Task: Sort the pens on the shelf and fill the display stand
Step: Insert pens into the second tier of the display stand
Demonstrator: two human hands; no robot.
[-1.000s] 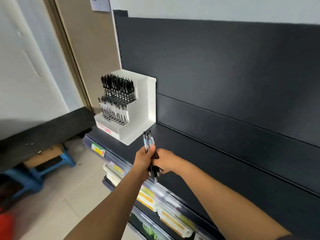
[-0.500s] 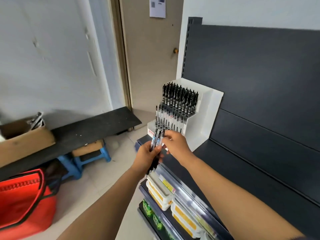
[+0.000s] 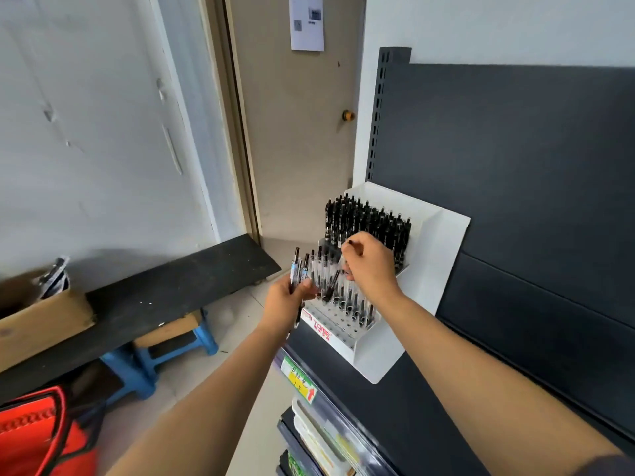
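1. Left hand [image 3: 287,305]: I logged its fingers curled round a bundle of pens [image 3: 297,269]. The bundle stood upright, caps up, just left of the stand's lower tier, with the tips hidden below the palm.
2. Right hand [image 3: 370,266]: it hung over the lower tier with its fingers bent. I read it as pinching a single pen [image 3: 332,286], tilted with its tip down toward the holes, though blur kept me from seeing exactly where the fingers met the barrel.
3. Display stand [image 3: 438,255]: white with two stepped tiers and red lettering on the front lip. It stood at the left end of the shelf [image 3: 395,410], backed against the dark panel [image 3: 515,166].
4. Upper-tier pens [image 3: 369,219]: black, upright and densely packed.
5. Lower-tier pens [image 3: 354,302]: clear barrels stood upright in the rear rows, and the front rows showed bare holes.
6. Price label [image 3: 298,381]: yellow and green, fixed to the shelf's front edge below the stand.
7. Packaged goods [image 3: 323,441]: flat packs lay on the shelf beneath, partly in view.
8. Black board [image 3: 165,293]: it lay across a blue stool [image 3: 144,369], and a cardboard box [image 3: 37,324] sat on its left end.
9. Red bag [image 3: 31,438]: it was on the floor at the lower left, with dark handles.
10. Door [image 3: 295,149]: beige, beyond the stand, with a paper notice [image 3: 307,24] near its top.
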